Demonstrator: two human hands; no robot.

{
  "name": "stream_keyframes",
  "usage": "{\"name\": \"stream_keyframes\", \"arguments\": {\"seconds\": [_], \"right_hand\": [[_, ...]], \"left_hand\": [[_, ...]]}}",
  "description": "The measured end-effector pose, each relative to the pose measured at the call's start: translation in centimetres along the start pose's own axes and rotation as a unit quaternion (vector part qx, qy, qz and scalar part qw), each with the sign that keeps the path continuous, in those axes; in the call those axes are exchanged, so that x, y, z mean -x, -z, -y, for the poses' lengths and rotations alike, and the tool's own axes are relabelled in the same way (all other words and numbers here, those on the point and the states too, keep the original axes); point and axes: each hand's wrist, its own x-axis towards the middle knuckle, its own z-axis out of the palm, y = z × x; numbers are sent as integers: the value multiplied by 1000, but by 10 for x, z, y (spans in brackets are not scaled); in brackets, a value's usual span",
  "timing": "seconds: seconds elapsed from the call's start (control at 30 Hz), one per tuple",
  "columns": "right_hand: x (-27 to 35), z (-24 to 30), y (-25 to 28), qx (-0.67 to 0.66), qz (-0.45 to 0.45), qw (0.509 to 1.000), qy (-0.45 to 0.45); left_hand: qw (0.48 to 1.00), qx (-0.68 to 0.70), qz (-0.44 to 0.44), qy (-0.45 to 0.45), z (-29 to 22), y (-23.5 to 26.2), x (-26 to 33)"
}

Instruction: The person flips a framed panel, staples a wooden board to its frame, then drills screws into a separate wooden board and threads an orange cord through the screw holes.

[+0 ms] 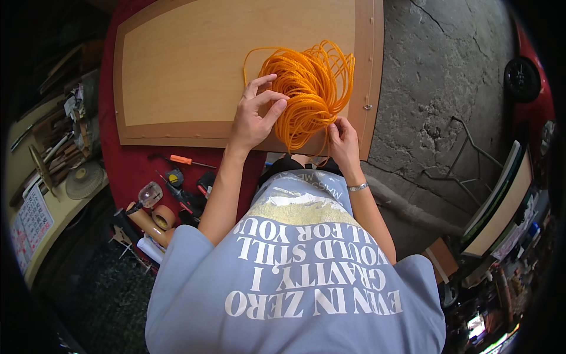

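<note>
A thick bundle of orange cord (303, 88) lies over the near right part of a framed wooden panel (177, 65), with loose loops fanning out at its top and right. One strand arcs out beyond the bundle's left side. My left hand (254, 115) is at the bundle's left edge, fingers curved and apart, the fingertips at or just touching the outer loops. At the lower right, where the loops gather tightly, my right hand (344, 138) pinches the orange cord between thumb and fingers. A short length hangs below that pinch.
The panel rests on a red-covered table (236, 177). Left of me lie an orange-handled screwdriver (187, 160), a tape measure (174, 176), a tape roll (163, 217) and other tools. A bent metal frame (466, 153) stands on the concrete floor at right, near leaning panels (498, 206).
</note>
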Motion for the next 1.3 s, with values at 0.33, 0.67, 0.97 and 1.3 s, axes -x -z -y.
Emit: {"name": "stream_keyframes", "arguments": {"seconds": [0.33,0.67,0.97,1.3], "right_hand": [[16,-3,16,88,21,995,-34],[20,-3,22,50,46,993,-96],[-6,21,2,40,-43,998,31],[44,94,-33,-216,377,881,-186]], "left_hand": [[1000,4,-28,-7,3,-2,-12],[964,171,-84,184,10,-5,-20],[972,-222,-74,-2,27,11,-33],[878,466,-2,111,-37,74,110]]}}
